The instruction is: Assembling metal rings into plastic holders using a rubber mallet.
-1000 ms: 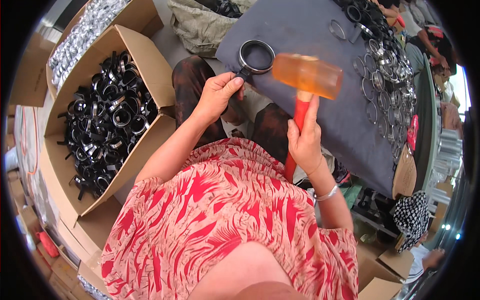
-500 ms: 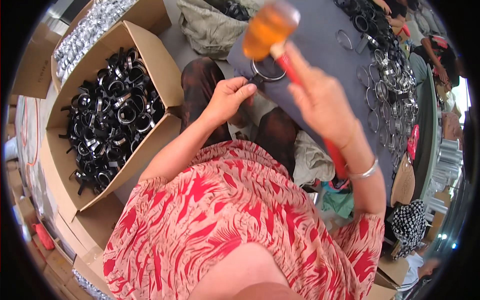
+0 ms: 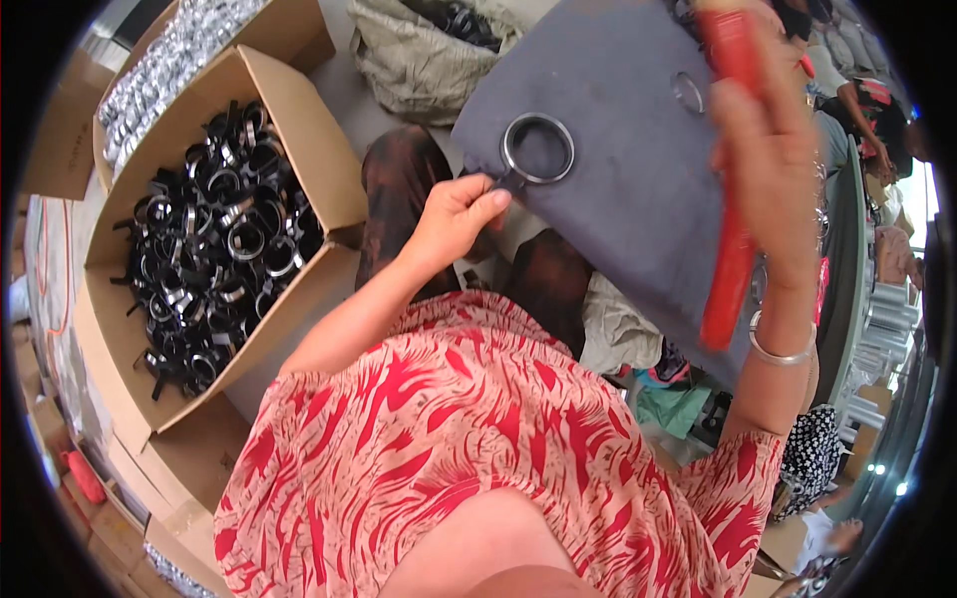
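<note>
My left hand (image 3: 457, 221) is closed on the short black stem of a black ring with a shiny metal rim (image 3: 509, 149). The ring lies at the near left corner of a grey-covered work surface (image 3: 618, 120). Raised over the right side of that surface, my right hand (image 3: 770, 164), blurred by motion, grips the red handle of a mallet (image 3: 731, 274). The mallet's head cannot be made out now. A thin loose metal ring (image 3: 688, 93) rests on the surface left of my right hand. My right arm hides most of the rings behind it.
On my left stands an open cardboard box (image 3: 304, 130) full of black stemmed rings (image 3: 214, 244). Behind it, another box holds silvery rings (image 3: 169, 70). A pale woven sack (image 3: 399, 70) with dark pieces sits ahead. Other people (image 3: 867, 125) are at the far right.
My right hand has swung the mallet up and to the right, away from the ring. My left hand keeps hold of the stem and has shifted slightly; the ring shows fully now.
</note>
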`<state>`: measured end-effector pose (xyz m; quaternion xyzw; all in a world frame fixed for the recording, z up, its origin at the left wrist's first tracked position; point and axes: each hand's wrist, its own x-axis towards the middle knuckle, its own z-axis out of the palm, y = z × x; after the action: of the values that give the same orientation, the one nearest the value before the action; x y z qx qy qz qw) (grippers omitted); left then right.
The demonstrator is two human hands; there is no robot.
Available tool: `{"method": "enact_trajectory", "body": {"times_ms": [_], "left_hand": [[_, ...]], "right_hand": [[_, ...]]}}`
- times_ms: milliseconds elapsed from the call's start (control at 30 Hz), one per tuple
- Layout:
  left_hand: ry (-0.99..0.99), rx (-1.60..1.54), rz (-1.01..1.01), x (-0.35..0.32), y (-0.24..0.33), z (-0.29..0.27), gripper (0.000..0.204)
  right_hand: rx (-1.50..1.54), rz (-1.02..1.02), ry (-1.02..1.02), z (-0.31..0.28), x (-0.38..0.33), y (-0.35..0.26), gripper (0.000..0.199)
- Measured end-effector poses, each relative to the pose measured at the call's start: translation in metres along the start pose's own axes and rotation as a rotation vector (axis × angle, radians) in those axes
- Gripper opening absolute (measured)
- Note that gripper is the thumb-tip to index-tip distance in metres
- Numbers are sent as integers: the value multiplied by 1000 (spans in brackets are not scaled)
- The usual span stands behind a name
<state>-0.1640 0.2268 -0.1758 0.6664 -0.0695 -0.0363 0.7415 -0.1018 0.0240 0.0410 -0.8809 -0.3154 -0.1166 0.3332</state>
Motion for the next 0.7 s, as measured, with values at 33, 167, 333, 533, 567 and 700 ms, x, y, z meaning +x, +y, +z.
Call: {"method": "enact_trajectory", "body": {"times_ms": [33,167,333,533,567,700], "left_hand": [[-1,-64,13,1,1,0,26],[-68,-11,17,9,4,7,27],[-3,-136,15,5,-4,2,28],[102,43,-99,-6,22,4,22],[171,9,-87,-6,22,2,22],[599,-105,128,-12,53,-59,20]], "right_hand": [[25,9,113,-4,0,-10,44],[147,281,-41,52,-52,54,54],[245,443,17,-6,-43,27,58],[227,605,2,45,-121,22,63],[289,721,46,32,-115,19,63],[489,708,329,-4,-133,34,52]]}}
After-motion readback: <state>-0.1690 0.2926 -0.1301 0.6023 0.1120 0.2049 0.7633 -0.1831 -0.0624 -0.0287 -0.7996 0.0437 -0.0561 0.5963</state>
